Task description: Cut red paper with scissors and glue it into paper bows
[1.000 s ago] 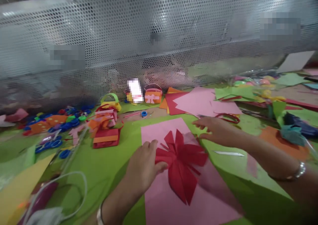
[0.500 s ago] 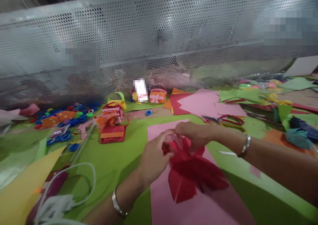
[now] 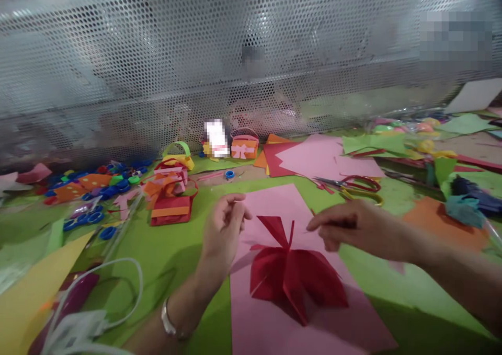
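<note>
A folded red paper flower rests on a pink sheet of paper, its wide petals toward me and narrow strips sticking up at the far end. To its left, my left hand hovers with fingers loosely curled and thumb apart, nothing visible in it. My right hand is on the other side, index finger reaching toward the flower without touching it, and it too appears to hold nothing. Both hands are apart from the red paper.
Scissors lie beyond the pink sheet, near stacked coloured paper. Small paper handbags stand back left beside blue rings and scraps. A white cable loops at front left. A perforated metal panel closes off the back.
Both hands have let go of the red paper flower and drawn apart, left hand leftward and right hand rightward. The flower now sits uncovered on the pink sheet, turned slightly.
</note>
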Demonstrator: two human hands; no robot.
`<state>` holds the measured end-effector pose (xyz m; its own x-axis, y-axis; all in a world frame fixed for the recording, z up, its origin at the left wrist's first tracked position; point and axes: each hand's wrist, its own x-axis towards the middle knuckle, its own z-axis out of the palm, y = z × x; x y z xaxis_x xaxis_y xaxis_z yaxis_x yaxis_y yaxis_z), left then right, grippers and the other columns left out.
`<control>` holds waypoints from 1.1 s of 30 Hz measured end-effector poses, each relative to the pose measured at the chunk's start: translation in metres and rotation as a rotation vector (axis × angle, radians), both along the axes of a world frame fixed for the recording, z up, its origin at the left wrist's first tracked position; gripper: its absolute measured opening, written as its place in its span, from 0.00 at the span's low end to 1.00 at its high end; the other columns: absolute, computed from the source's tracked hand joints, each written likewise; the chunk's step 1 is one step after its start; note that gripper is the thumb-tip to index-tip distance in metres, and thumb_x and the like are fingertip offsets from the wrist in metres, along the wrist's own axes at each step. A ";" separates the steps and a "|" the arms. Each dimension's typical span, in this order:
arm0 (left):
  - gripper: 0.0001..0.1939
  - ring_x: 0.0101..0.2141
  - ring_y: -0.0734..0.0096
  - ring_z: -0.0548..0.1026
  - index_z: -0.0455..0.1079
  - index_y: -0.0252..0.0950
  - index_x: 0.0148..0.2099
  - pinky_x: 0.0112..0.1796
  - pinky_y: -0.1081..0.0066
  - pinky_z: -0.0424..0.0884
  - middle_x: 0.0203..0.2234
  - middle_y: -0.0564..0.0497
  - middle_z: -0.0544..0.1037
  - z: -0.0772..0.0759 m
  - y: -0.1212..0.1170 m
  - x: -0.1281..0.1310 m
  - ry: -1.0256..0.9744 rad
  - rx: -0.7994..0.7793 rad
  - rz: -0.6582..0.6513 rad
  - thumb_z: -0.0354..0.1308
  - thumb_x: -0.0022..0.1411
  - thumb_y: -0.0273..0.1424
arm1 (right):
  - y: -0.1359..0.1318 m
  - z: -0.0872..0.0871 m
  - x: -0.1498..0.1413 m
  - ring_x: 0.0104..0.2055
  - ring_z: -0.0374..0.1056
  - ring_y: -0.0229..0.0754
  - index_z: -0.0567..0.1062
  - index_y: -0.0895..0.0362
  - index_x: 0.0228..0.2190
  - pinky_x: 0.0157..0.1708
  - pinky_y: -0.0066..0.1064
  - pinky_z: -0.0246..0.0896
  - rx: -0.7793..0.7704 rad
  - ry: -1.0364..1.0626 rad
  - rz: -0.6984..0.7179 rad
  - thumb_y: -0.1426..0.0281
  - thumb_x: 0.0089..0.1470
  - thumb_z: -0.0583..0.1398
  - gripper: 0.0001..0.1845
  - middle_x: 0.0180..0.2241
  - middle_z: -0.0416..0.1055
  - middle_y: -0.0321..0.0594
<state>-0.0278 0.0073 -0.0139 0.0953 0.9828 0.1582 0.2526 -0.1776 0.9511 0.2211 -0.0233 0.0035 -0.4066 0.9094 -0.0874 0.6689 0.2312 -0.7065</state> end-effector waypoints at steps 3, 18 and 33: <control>0.14 0.31 0.70 0.72 0.72 0.34 0.44 0.31 0.71 0.70 0.34 0.46 0.76 -0.017 0.016 -0.001 0.248 -0.024 -0.006 0.48 0.62 0.31 | 0.018 -0.014 -0.006 0.31 0.73 0.41 0.79 0.55 0.31 0.31 0.29 0.64 0.108 -0.078 -0.118 0.71 0.55 0.54 0.13 0.29 0.78 0.39; 0.13 0.44 0.67 0.73 0.70 0.36 0.37 0.46 0.64 0.69 0.42 0.47 0.76 -0.009 0.011 -0.001 0.194 -0.023 -0.149 0.47 0.56 0.21 | -0.001 -0.038 -0.036 0.47 0.66 0.46 0.78 0.53 0.35 0.47 0.37 0.62 0.189 -0.113 0.155 0.80 0.43 0.64 0.15 0.48 0.69 0.43; 0.04 0.35 0.65 0.72 0.75 0.37 0.35 0.33 0.69 0.64 0.33 0.50 0.75 -0.003 -0.020 0.006 0.937 0.036 -0.636 0.60 0.56 0.31 | -0.020 -0.040 -0.045 0.40 0.65 0.50 0.73 0.61 0.37 0.40 0.43 0.60 0.015 -0.267 0.152 0.84 0.46 0.55 0.15 0.38 0.69 0.47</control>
